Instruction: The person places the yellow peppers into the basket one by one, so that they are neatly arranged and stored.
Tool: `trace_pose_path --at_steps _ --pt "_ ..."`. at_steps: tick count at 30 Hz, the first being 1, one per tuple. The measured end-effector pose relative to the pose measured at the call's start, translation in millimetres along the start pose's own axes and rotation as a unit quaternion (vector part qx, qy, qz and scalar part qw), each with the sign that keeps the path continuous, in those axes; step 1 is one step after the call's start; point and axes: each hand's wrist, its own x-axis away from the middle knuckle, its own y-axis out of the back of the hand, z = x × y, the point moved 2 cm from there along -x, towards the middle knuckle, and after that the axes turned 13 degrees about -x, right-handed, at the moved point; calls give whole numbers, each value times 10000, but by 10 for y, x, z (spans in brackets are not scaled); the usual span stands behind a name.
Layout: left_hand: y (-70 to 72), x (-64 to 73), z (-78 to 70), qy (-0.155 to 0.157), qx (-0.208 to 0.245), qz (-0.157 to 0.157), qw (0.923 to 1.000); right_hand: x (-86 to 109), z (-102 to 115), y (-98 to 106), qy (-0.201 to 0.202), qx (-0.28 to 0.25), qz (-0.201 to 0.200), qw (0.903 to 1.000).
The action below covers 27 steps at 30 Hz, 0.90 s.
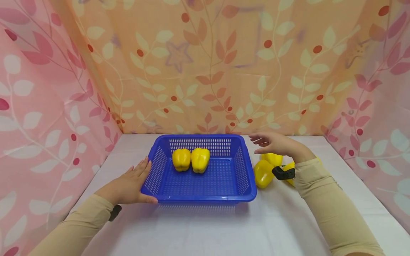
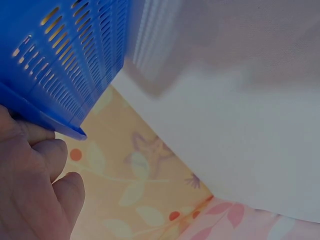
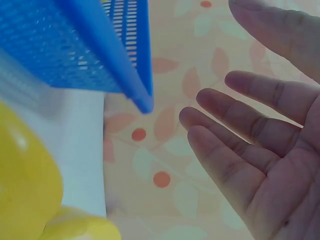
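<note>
A blue plastic basket point(image 1: 205, 197) stands on the white-covered table, and two yellow bell peppers point(image 1: 181, 160) lie side by side within it, toward its back left. Along the basket's left rim rests my left hand point(image 1: 129, 185), fingers extended and thumb at the front corner; the left wrist view shows it against the blue rim point(image 2: 45, 117). My right hand point(image 1: 277, 145) hovers past the basket's right side with nothing in it, its fingers spread apart in the right wrist view. Beneath it, more yellow bell peppers point(image 1: 263, 174) lie on the table, partly hidden by the hand and forearm.
The white table point(image 1: 205, 231) ends at a patterned orange cloth point(image 1: 208, 71) behind. Pink patterned cloths point(image 1: 41, 117) rise at the left and right sides. The peppers at right lie close against the basket's right wall.
</note>
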Motion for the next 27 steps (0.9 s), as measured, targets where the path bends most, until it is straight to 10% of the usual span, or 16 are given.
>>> trace_pose_path --at_steps 27 --pt "-19 -4 -3 5 17 -67 10000 420 -616 -119 -798 75 -53 9968"
